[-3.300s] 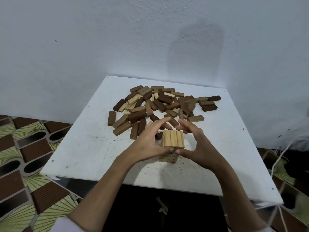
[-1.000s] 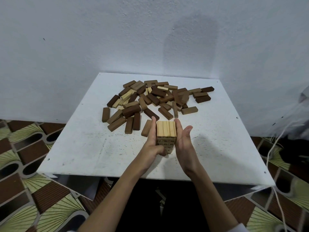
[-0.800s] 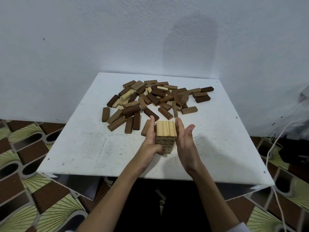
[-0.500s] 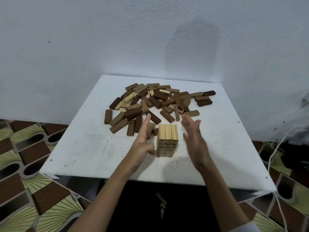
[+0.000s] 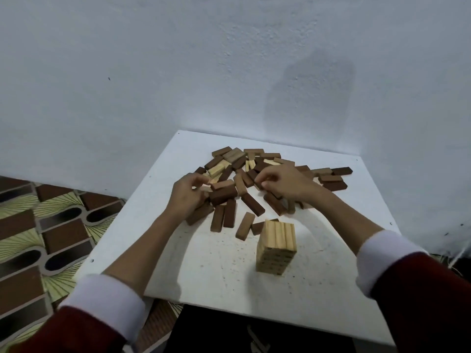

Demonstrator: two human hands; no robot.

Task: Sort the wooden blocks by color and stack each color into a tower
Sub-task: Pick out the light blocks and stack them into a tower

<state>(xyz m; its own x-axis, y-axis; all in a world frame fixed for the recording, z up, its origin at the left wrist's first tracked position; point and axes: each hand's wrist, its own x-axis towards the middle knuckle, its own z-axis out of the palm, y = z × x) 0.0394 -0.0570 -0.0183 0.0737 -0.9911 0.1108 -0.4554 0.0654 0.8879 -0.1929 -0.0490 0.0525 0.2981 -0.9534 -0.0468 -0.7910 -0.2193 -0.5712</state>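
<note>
Your pale tower [image 5: 276,247] stands alone near the table's [image 5: 158,240] front edge, apart from the pile [image 5: 252,179] behind. Both hands dig there with curled fingers: left hand [image 5: 187,194], right hand [image 5: 280,183]; what they grip I cannot tell.

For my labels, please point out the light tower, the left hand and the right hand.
light tower [image 5: 279,231]: head view, top face.
left hand [image 5: 185,193]: head view, back of hand.
right hand [image 5: 283,183]: head view, back of hand.

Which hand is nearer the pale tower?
The right hand, though neither touches the pale tower. It is in the pile beyond the tower; the left hand is farther off, beyond and to its left.
</note>
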